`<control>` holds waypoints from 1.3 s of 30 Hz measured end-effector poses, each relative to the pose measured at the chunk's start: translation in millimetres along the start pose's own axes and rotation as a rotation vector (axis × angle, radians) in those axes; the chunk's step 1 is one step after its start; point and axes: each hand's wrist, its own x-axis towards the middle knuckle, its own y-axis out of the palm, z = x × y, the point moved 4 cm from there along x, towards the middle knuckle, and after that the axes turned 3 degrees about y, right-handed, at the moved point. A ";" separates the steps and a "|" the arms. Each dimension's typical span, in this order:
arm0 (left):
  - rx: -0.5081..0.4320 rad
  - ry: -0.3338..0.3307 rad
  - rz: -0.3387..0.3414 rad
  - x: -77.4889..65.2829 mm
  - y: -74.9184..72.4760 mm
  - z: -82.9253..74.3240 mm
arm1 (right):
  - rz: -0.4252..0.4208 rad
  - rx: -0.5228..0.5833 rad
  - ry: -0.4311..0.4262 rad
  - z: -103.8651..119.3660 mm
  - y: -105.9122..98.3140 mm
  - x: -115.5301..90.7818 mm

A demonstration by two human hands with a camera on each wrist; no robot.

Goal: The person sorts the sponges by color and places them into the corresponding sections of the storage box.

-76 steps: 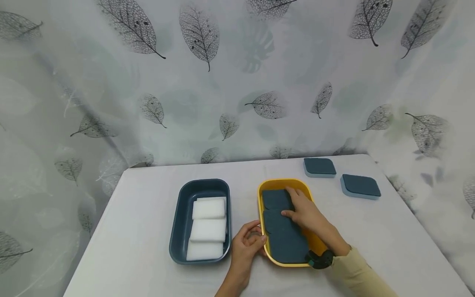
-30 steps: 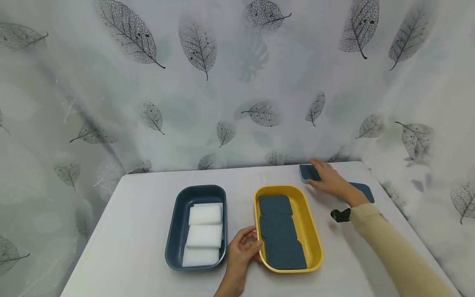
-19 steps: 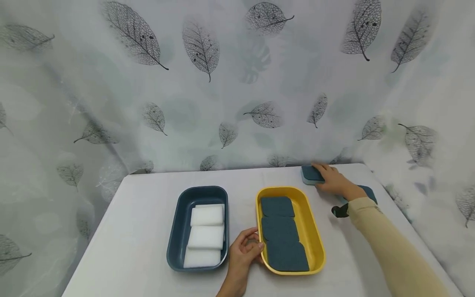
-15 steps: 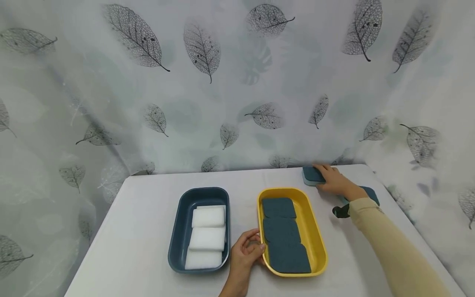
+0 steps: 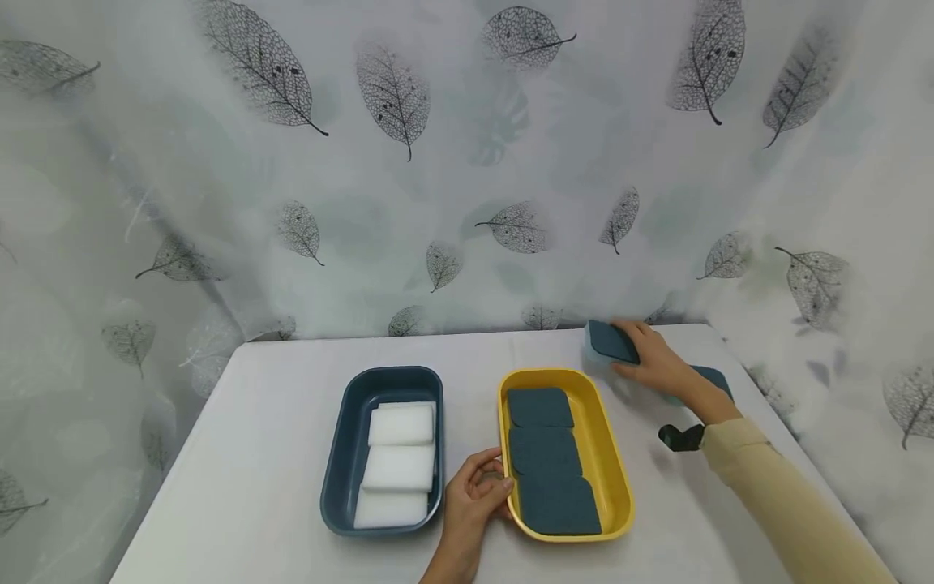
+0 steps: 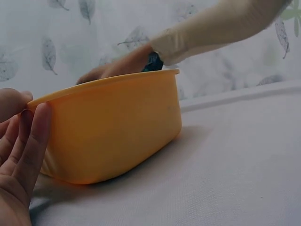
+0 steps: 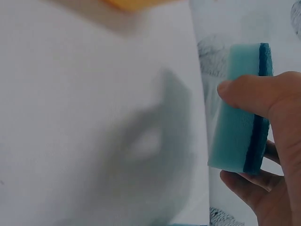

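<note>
My right hand (image 5: 660, 365) grips a scouring sponge (image 5: 611, 341) at the back right, thumb on one side and fingers on the other. In the right wrist view this sponge (image 7: 237, 127) has pale blue foam and a dark blue scouring face; its shadow falls on the table apart from it. My left hand (image 5: 467, 495) pinches the left rim of a yellow tub (image 5: 601, 454). The left wrist view shows the thumb over the tub's rim (image 6: 113, 127) and fingers against its outer wall. Inside lie three dark-topped sponges (image 5: 543, 450) in a column along the left side.
A dark blue tub (image 5: 341, 454) with three white sponges (image 5: 397, 468) stands left of the yellow one. Another scouring sponge (image 5: 713, 376) lies on the white table (image 5: 241, 470) at right, partly hidden behind my right forearm. A leaf-patterned curtain (image 5: 467, 162) hangs behind.
My right hand has left the yellow tub, reached to the back right and taken hold of the sponge there, which is now raised and tilted. My left hand has stayed on the rim.
</note>
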 end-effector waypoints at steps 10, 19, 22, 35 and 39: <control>0.001 0.032 0.006 5.7 -3.3 -3.7 | -0.058 0.067 -0.090 49.9 -7.1 -25.6; 0.006 0.026 -0.019 6.7 -4.8 -0.9 | -0.076 0.076 -0.132 86.4 1.4 -36.5; 0.008 0.032 -0.022 7.8 -4.5 -1.9 | -0.060 0.074 -0.150 96.4 7.7 -37.5; 0.005 0.009 -0.005 6.9 -0.3 0.0 | 0.040 0.025 -0.159 112.3 37.0 -43.3; 0.001 0.003 -0.014 5.2 0.3 1.6 | 0.073 0.011 -0.152 113.6 43.7 -44.6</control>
